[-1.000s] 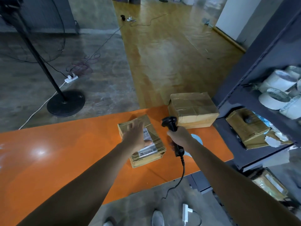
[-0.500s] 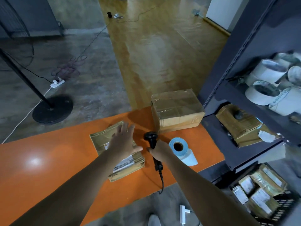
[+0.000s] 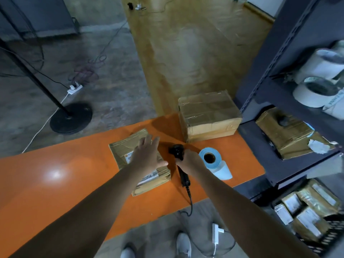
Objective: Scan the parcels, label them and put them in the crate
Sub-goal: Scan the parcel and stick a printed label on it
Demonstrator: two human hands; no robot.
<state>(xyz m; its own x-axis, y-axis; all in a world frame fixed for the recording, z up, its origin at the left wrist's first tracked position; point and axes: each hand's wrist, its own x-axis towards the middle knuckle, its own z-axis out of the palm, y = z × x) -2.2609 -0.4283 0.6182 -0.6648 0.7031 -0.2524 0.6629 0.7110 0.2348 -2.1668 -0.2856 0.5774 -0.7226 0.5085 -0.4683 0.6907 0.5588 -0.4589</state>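
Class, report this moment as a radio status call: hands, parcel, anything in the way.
Left hand open, flat over labelled parcel. Right hand gripping scanner beside it. Label roll, taped box nearby; nothing blocking.

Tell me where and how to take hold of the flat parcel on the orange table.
Span the flat parcel across its narrow width from above with the left hand, which is open over it. It lies flat on the orange table, so thumb and fingers should catch the two long edges. Likely avoid the right side: the right hand grips the barcode scanner close there.
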